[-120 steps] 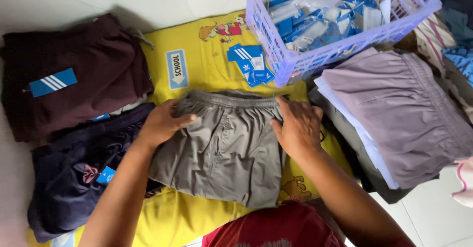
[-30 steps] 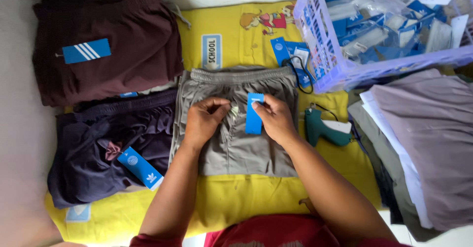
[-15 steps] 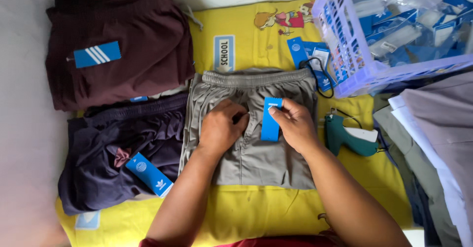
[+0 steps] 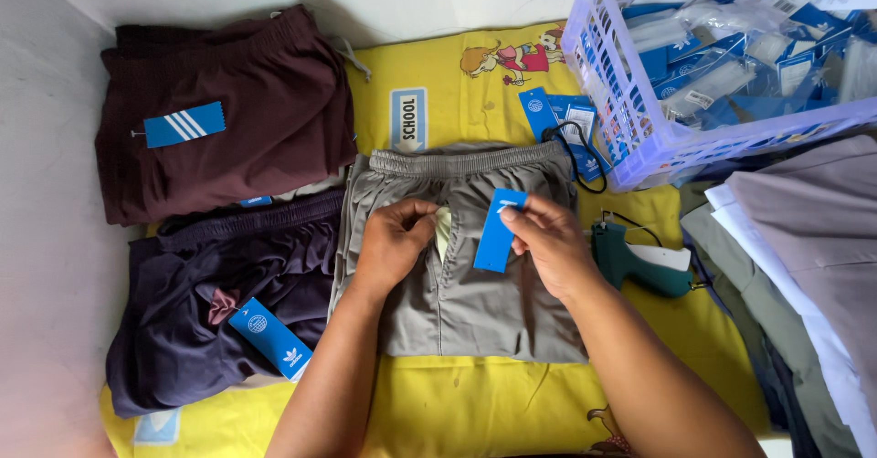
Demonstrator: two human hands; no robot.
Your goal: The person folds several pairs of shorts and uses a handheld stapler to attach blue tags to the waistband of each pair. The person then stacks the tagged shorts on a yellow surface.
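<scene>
Head view, left hand (image 4: 395,243) pinching grey shorts (image 4: 466,257), right hand (image 4: 548,239) gripping blue tag (image 4: 496,232)

Single head-worn view, looking steeply down

Close over the folded grey shorts (image 4: 466,284) on a yellow mat (image 4: 457,412); forearms enter from the bottom edge; lavender basket (image 4: 621,120) cropped at the top right.

Folded grey shorts (image 4: 475,294) flat on yellow mat; blue tag (image 4: 498,231) upright above
</scene>
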